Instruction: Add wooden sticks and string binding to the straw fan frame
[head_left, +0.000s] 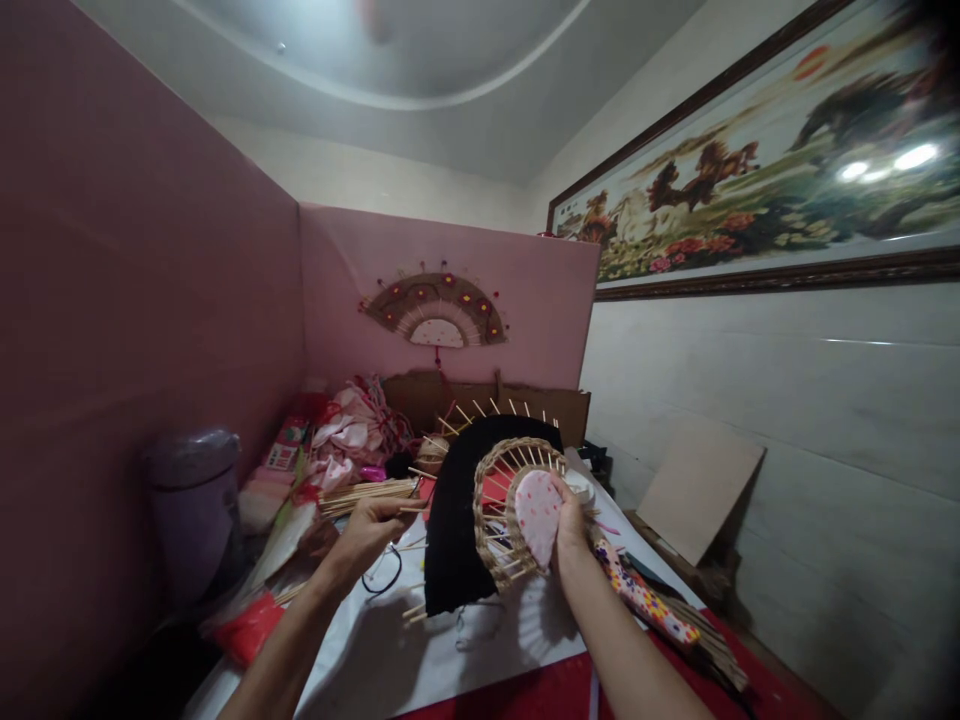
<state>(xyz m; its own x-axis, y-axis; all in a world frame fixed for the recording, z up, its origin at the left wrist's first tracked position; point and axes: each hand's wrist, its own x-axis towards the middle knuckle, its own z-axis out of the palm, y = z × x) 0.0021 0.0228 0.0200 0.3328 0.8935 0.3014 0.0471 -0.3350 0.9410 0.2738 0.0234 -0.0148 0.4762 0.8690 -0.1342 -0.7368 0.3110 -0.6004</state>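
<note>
A handmade fan (pixel 459 520) is held up above the table. It has a wide black cloth band, a braided straw-coloured band and thin wooden sticks that poke out past its outer edge. At its base is a white-pink patch with red spots (pixel 538 518). My right hand (pixel 571 530) is closed on the fan at this patch, its thumb over the front. The fingers behind are hidden. On the fan's left side, my left hand (pixel 375 532) pinches the end of a thin stick that reaches toward the black cloth.
Bundled sticks (pixel 367 494) and crumpled pink cloth (pixel 351 430) lie behind my left hand. A black cord loop (pixel 382 575) rests on the white table cover (pixel 390 660). Flowered cloth (pixel 649 595) lies at right. Another fan (pixel 480 310) hangs on the pink panel; a bin (pixel 193 520) stands left.
</note>
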